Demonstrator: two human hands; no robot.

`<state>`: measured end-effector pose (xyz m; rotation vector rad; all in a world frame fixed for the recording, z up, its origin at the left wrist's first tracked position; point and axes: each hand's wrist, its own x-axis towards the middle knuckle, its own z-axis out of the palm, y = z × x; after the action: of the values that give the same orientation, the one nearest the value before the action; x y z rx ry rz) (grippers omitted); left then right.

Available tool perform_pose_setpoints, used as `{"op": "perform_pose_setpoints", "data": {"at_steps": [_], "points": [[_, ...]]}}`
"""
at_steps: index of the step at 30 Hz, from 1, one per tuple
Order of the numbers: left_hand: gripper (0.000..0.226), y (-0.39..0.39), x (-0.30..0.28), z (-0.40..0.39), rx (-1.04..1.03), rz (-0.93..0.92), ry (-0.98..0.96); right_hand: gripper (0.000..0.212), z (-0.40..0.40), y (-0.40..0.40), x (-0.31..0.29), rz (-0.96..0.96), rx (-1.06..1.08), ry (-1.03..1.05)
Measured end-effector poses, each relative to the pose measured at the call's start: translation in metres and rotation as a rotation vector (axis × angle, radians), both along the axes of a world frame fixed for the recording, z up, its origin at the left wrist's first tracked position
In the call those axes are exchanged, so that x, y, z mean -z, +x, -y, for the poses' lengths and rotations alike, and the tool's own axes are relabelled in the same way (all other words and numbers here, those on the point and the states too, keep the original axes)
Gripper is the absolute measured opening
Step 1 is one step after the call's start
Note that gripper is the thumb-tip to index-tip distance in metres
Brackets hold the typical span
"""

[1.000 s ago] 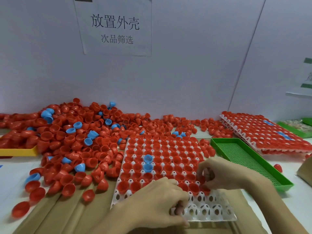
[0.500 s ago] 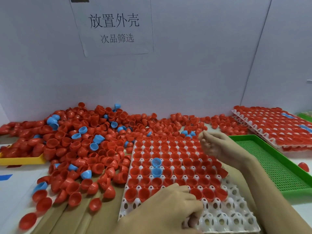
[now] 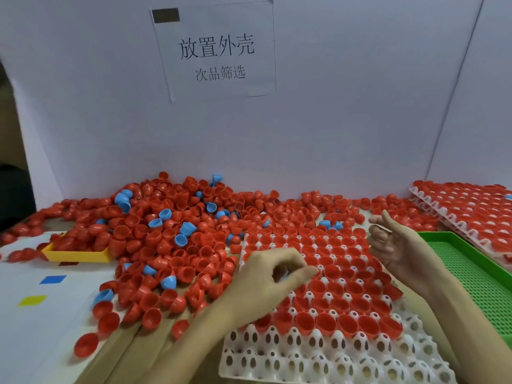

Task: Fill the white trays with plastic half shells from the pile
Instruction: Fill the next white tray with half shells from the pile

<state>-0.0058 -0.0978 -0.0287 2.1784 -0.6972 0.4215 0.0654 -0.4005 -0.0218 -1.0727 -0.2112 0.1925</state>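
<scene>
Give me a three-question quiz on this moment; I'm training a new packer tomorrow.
1. True or false: the white tray nearest the camera is completely full.
2. Which colour dominates the pile of half shells: A) blue, B) red, C) green?
3. What lies directly right of that tray?

Key: 1. False, its two nearest rows are empty. 2. B. 3. The green perforated tray, beyond the right hand. The left hand hovers over the tray's left part.

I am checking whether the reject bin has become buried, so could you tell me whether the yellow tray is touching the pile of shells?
Touching. The head view shows red shells of the pile lying in the yellow tray and spilling over its far rim.
</scene>
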Motion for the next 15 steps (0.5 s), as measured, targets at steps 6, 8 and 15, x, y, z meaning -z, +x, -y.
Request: {"op": "perform_pose_setpoints", "data": {"at_steps": [6,8,15], "points": [[0.044,0.056,-0.003,-0.095,-0.653,-0.014,0.434,0.034,-0.002,-0.008,-0.008,0.010,-0.122,0.051],[0.054,0.062,-0.005,-0.119,-0.684,-0.100,0.586,0.037,-0.005,-0.012,-0.012,0.021,-0.166,0.064],[0.022,0.063,0.004,-0.126,-0.672,-0.031,0.432,0.038,-0.013,-0.018,-0.013,0.012,-0.189,0.033]]}}
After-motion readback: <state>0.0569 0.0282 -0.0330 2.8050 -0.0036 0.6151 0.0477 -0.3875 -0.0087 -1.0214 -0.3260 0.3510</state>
